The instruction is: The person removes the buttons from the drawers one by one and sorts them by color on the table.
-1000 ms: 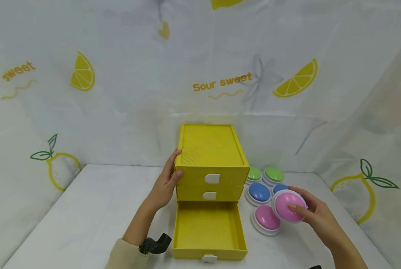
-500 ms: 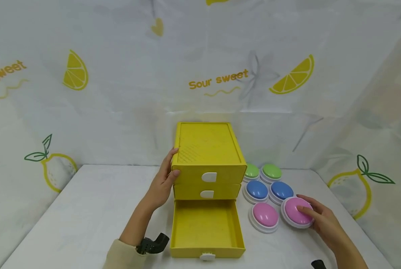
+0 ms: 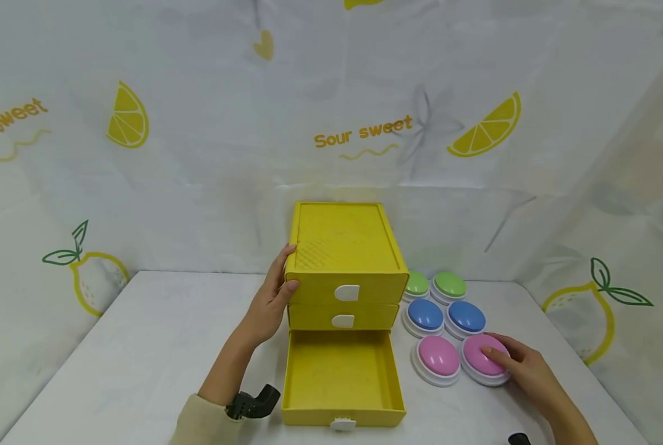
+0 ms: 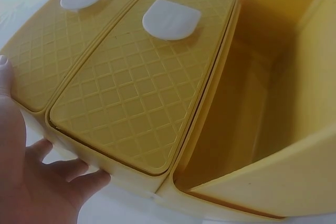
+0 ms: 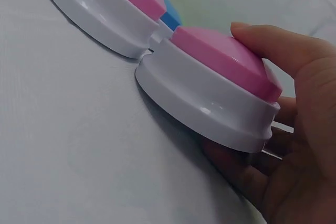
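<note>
A yellow three-drawer storage box (image 3: pixel 342 238) stands mid-table, its bottom drawer (image 3: pixel 342 383) pulled out. My left hand (image 3: pixel 268 303) rests against the box's left side, thumb at the front edge. In the left wrist view, the fingers (image 4: pixel 68 171) lie fairly straight along the side wall beside the shut upper drawers. At the right, my right hand (image 3: pixel 523 364) grips a pink dome push button (image 3: pixel 484 355) with a white base, thumb on the dome. The right wrist view shows the button (image 5: pixel 220 61) slightly tilted, fingers curled at and under its raised near edge.
Beside the held button sits another pink button (image 3: pixel 439 356). Behind are two blue buttons (image 3: pixel 426 314) and two green buttons (image 3: pixel 450 284), in rows right of the box. A lemon-print cloth (image 3: pixel 214 154) hangs behind the white table (image 3: pixel 159 346).
My right hand has brought the pink button down from above the blue one to the table, beside the other pink button. The left hand has stayed on the box; the view shifted slightly.
</note>
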Available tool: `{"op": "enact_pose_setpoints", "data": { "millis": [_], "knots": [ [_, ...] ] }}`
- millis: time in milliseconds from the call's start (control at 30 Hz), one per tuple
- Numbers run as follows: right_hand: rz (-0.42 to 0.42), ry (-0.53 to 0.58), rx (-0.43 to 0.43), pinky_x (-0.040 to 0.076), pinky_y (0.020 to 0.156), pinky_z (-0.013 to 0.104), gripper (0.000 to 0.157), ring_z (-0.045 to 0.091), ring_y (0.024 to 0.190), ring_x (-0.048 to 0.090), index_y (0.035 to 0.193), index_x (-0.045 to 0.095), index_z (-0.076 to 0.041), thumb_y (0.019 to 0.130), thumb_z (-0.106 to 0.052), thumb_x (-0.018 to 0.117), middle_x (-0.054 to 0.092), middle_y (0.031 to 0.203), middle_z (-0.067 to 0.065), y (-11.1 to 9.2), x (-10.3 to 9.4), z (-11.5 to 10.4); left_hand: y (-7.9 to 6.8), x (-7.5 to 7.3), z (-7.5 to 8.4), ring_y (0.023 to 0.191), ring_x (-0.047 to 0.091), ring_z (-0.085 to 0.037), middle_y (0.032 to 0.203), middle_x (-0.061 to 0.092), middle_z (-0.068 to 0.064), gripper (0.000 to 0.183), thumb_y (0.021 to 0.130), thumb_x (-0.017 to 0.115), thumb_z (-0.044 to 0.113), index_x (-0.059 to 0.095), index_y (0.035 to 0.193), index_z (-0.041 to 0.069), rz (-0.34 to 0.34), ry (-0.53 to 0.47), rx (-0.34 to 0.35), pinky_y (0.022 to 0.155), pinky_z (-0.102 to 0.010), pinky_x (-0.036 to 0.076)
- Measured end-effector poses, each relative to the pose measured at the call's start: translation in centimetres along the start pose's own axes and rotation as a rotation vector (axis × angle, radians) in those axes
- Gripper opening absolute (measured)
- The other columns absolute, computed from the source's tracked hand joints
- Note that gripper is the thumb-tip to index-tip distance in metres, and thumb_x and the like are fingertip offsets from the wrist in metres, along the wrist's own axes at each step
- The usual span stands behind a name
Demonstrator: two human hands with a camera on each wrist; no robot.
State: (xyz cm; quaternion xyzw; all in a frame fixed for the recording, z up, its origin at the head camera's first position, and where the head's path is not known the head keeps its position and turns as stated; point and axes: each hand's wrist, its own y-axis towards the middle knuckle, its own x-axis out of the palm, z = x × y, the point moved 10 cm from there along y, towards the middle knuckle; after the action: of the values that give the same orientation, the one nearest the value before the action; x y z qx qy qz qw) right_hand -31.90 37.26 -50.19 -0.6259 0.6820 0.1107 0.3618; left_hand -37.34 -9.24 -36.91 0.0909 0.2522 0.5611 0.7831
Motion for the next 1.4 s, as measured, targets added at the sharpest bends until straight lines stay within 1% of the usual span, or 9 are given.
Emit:
{"op": "enact_pose_setpoints", "data": {
  "millis": [267,667,800,900,967,1100,1233,1333,1400],
  "knots": [
    [0.161,-0.192,-0.116,0.05,0.094,0.05,0.081,0.039,0.118,0.055,0.146,0.048,0.002,0.095,-0.06,0.059,0.051,0.144,0.032,-0.4,-1.1,-1.1,-0.3,-0.3,-0.1,0.154,0.029,-0.035,0.172,0.001,0.0,0.058,0.11,0.041,0.028,0.014,0.16,0.041,0.011,-0.001,0.0,0.122,-0.06,0.028],
    [0.195,-0.21,-0.215,0.04,0.106,0.068,0.074,0.05,0.129,0.047,0.142,0.051,0.004,0.098,-0.055,0.057,0.05,0.143,0.033,-0.6,0.1,-1.2,-0.4,-0.4,-0.3,0.151,0.033,-0.037,0.172,0.004,-0.003,0.059,0.11,0.041,0.031,0.012,0.16,0.041,0.004,-0.003,0.002,0.119,-0.061,0.032],
    [0.308,-0.181,-0.288,0.052,0.093,0.031,0.065,0.014,0.112,0.059,0.142,0.055,-0.004,0.097,-0.05,0.062,0.06,0.134,0.027,-1.5,-0.4,-2.1,-0.4,-0.5,-0.2,0.151,0.034,-0.038,0.172,0.004,-0.003,0.059,0.11,0.041,0.033,0.012,0.16,0.041,0.001,-0.006,0.003,0.119,-0.06,0.033],
    [0.436,-0.111,-0.37,0.042,0.077,0.006,0.053,-0.017,0.096,0.047,0.135,0.061,-0.006,0.096,-0.041,0.068,0.066,0.127,0.021,-3.0,-0.6,-3.9,-0.4,-0.6,-0.1,0.15,0.034,-0.038,0.172,0.004,-0.004,0.059,0.11,0.041,0.034,0.012,0.16,0.042,0.006,-0.006,0.003,0.119,-0.06,0.033],
    [0.493,-0.041,-0.415,0.039,0.077,0.0,0.046,-0.024,0.092,0.042,0.131,0.065,-0.007,0.095,-0.035,0.071,0.069,0.123,0.015,-4.3,-0.4,-5.5,-0.3,-0.6,-0.1,0.15,0.035,-0.038,0.172,0.005,-0.004,0.059,0.11,0.041,0.033,0.012,0.16,0.041,0.005,-0.004,0.007,0.119,-0.061,0.034],
    [0.571,0.033,-0.462,0.036,0.086,0.001,0.035,-0.023,0.098,0.046,0.123,0.07,-0.011,0.092,-0.028,0.076,0.068,0.108,-0.026,-7.3,0.3,-9.0,0.0,-0.2,-0.1,0.152,0.031,-0.036,0.172,0.004,-0.003,0.058,0.11,0.041,0.032,0.012,0.16,0.04,-0.004,-0.012,0.016,0.121,-0.06,0.03],
    [0.512,0.025,-0.542,0.043,0.084,0.004,0.029,-0.014,0.094,0.056,0.12,0.072,-0.014,0.092,-0.021,0.076,0.069,0.104,-0.022,-10.6,1.9,-13.1,0.2,0.2,-0.2,0.154,0.029,-0.034,0.172,0.004,-0.002,0.058,0.11,0.041,0.033,0.012,0.16,0.04,-0.009,-0.019,0.016,0.122,-0.059,0.029],
    [0.345,0.028,-0.586,0.054,0.077,0.011,0.028,-0.003,0.085,0.063,0.119,0.071,-0.016,0.092,-0.02,0.076,0.074,0.103,-0.003,-12.6,5.0,-15.4,0.2,0.3,-0.2,0.152,0.033,-0.035,0.172,0.006,-0.003,0.058,0.11,0.041,0.034,0.012,0.16,0.04,-0.009,-0.023,0.01,0.12,-0.059,0.032],
    [0.211,0.038,-0.577,0.056,0.079,0.015,0.028,0.0,0.084,0.065,0.119,0.071,-0.016,0.092,-0.023,0.076,0.075,0.103,-0.004,-13.4,7.4,-15.9,0.2,0.2,-0.2,0.15,0.035,-0.036,0.172,0.007,-0.004,0.058,0.11,0.041,0.034,0.013,0.16,0.041,-0.005,-0.02,0.01,0.12,-0.059,0.033]
  ]
}}
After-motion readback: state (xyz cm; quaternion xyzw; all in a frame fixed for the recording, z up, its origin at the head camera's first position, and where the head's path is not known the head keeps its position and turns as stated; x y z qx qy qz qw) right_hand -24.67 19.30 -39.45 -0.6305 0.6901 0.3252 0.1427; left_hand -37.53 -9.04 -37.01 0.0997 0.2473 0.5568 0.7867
